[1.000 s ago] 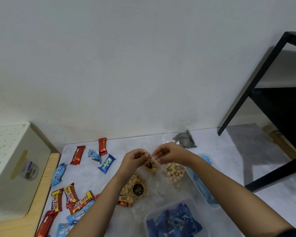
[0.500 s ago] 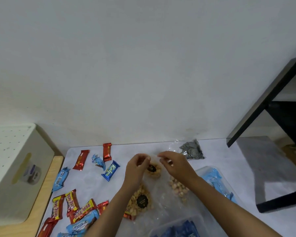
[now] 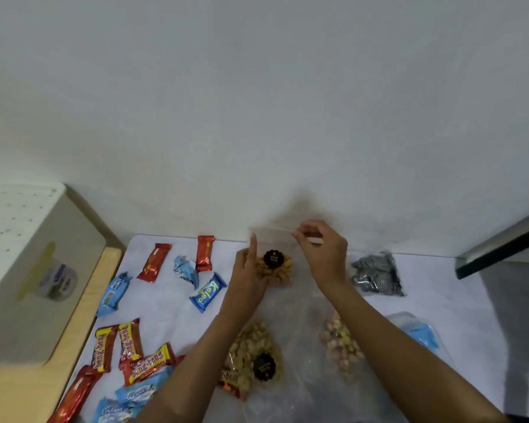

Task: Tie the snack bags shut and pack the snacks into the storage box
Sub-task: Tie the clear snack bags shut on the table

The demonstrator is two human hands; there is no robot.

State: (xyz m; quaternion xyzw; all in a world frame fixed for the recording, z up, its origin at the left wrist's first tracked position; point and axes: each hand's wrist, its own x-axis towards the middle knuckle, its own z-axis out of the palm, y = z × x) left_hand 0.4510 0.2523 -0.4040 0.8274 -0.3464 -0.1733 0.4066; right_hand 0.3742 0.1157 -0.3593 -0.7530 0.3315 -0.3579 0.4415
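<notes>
Both hands hold a small clear plastic snack bag of brown nuts with a round black label [image 3: 274,265] above the far part of the white tabletop [image 3: 440,288]. The left hand [image 3: 247,277] closes on the bag's left side, its forefinger raised; the right hand [image 3: 322,250] pinches the bag's stretched top edge. Nearer the person lie a second clear bag of pale nuts with a black label [image 3: 254,354] and a clear bag of pastel-coloured puffs [image 3: 341,338]. A clear bag of black-and-white swirl sweets [image 3: 376,274] lies right of the right hand (apart from it). A blue wrapped bar printed "Kalpa" [image 3: 208,292] lies left of the left hand.
</notes>
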